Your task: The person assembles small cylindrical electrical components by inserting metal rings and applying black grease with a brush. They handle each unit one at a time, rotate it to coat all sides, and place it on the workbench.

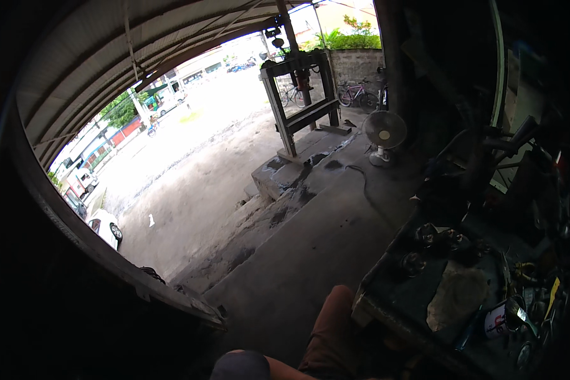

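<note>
Neither of my hands shows. At the lower edge, a brownish bent shape [329, 323], apparently my leg, rises beside the corner of a dark workbench [386, 310]. Next to it lies a rounded grey patch [240, 365] with a strip of skin; which part of me it is I cannot tell. On the bench, a crumpled tan sheet [459, 292] lies flat. Right of it, a brush [521, 312] leans in a white and red tin can [497, 322]. Dark metal parts [427, 234] sit at the bench's far end, poorly lit.
Past the bench, a pedestal fan [384, 131] stands on the concrete floor, a cord [368, 193] trailing near it. A tall steel press frame [304, 95] stands on a raised concrete block [275, 177]. Bicycles [354, 94] lean by a wall; a white car [104, 227] is parked outside.
</note>
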Available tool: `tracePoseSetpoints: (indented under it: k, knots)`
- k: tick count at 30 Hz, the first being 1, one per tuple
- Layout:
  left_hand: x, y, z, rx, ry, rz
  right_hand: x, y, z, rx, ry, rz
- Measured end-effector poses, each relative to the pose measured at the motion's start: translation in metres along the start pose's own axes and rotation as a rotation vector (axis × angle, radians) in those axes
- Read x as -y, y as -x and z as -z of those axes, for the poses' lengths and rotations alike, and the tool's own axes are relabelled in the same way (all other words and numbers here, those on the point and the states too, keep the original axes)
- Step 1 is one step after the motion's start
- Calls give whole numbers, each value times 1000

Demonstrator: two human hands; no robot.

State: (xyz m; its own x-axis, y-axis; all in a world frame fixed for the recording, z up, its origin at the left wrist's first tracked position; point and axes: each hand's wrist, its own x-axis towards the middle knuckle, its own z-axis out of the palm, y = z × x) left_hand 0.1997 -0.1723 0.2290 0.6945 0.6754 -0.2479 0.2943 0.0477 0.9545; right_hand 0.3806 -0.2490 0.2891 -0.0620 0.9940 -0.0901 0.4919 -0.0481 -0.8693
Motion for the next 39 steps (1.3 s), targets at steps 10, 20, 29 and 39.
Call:
tracePoseSetpoints:
  k: [10,20,29,39]
  knots:
    - [-27,10,42,-67,220,-23,-73,89,87,-213,290,-324]
    - [-137,-27,66,-123,504,-217,-1,-49,153,-778,371,34]
    - [-169,-131,96,-656,129,-578,-27,-118,174,-911,377,198]
    - [-144,-175,108,-741,-183,-565,-5,-172,202,-735,-1133,130]
